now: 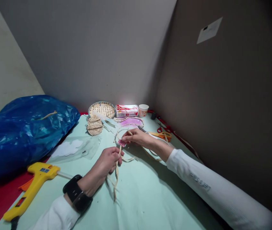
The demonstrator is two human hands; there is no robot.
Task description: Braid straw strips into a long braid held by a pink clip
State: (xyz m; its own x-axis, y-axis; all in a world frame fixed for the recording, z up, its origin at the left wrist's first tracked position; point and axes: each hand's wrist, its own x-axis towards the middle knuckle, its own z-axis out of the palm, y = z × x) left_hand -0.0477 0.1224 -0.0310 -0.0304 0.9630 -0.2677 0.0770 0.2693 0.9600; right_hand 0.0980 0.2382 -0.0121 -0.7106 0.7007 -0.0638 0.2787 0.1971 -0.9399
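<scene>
Between the fingers of my left hand (pixel 110 158) runs a pale straw cord (pixel 116 172), its loose ends hanging down toward the front of the table. My right hand (pixel 137 139) is closed in a pinch at a small pink clip (pixel 121 143), which sits on the cord where it meets a thin round loop (pixel 116 134). The loop lies just beyond both hands, partly hidden by the right fingers. More strands of straw cord curl on the table beside and under my right wrist.
At the left are a yellow glue gun (pixel 38 179), a big blue plastic bag (pixel 30 127) and a clear bag (pixel 88 150). A woven basket (pixel 102 108), tissue pack (pixel 127 111) and paper cup (pixel 143 109) stand at the back. Orange-handled scissors (pixel 166 136) lie right.
</scene>
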